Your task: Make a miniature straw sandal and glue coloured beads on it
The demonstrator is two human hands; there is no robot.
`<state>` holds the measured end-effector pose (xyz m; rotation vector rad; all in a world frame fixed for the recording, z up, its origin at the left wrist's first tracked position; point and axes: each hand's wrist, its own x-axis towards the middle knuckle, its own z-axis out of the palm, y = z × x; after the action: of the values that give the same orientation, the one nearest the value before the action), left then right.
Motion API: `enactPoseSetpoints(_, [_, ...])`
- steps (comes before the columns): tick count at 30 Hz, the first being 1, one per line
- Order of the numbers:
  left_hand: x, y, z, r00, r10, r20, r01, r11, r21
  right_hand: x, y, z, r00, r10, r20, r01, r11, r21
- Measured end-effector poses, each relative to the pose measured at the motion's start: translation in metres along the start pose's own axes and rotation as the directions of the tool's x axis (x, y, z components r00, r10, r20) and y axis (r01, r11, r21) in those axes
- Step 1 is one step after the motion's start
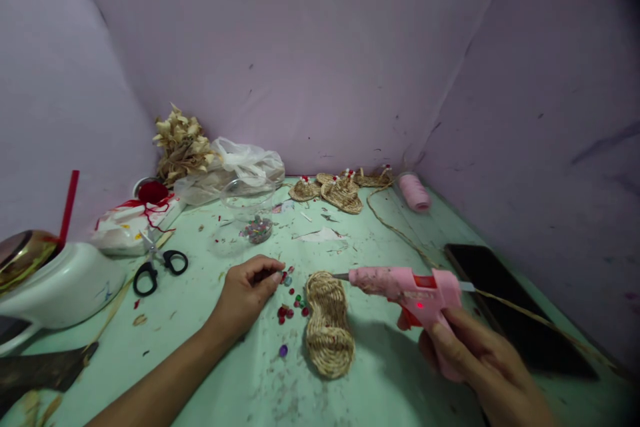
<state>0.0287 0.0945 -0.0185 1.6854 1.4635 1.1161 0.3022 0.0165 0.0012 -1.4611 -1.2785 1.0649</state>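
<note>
My right hand [473,353] is closed around a pink glue gun [405,287], whose nozzle points left over the top end of a small woven straw sandal [329,323] lying on the pale green table [380,373]. My left hand [247,293] rests on the table left of the sandal, its fingertips pinched together beside a scatter of small red, green and purple sequins [293,303]. What the fingers pinch is too small to make out.
Black-handled scissors [159,265] lie to the left. Farther back stand a clear bowl of beads [249,213], a plastic bag [240,170], dried husks [181,143], several finished straw sandals [340,190] and a pink thread spool [414,192]. A dark phone [505,300] lies at the right; a white appliance [55,287] at the left.
</note>
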Motion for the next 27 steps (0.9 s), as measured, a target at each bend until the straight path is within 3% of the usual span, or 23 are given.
enactPoseSetpoints(7, [-0.010,0.001,0.002,0.969,0.246,-0.036,-0.209,0.885,0.416,0.002,-0.005,-0.004,0.974,0.221,0.051,-0.227,0.947,0.229])
enactPoseSetpoints(10, [-0.013,0.018,0.006,0.919,0.393,-0.036,-0.355,0.865,0.355,0.002,-0.008,0.000,0.963,0.261,0.066,-0.269,0.924,0.273])
enactPoseSetpoints(12, [-0.011,0.031,0.012,0.899,0.433,0.063,-0.434,0.865,0.252,0.002,-0.008,0.003,0.968,0.243,0.059,-0.250,0.923,0.292])
enactPoseSetpoints(15, [-0.005,0.045,0.026,0.901,0.399,0.172,-0.427,0.888,0.172,0.002,-0.005,0.005,0.973,0.222,0.066,-0.232,0.923,0.308])
enactPoseSetpoints(18, [0.000,0.048,0.035,0.926,0.321,0.199,-0.352,0.925,0.147,0.003,-0.003,0.005,0.975,0.212,0.072,-0.223,0.923,0.314])
enactPoseSetpoints(24, [0.002,0.043,0.039,0.982,0.010,0.188,-0.026,0.996,0.087,0.002,-0.003,0.001,0.971,0.222,0.084,-0.237,0.921,0.308])
enactPoseSetpoints(27, [0.005,0.049,0.033,0.974,0.029,0.226,-0.054,0.993,0.105,0.001,-0.002,0.000,0.976,0.196,0.090,-0.214,0.932,0.294])
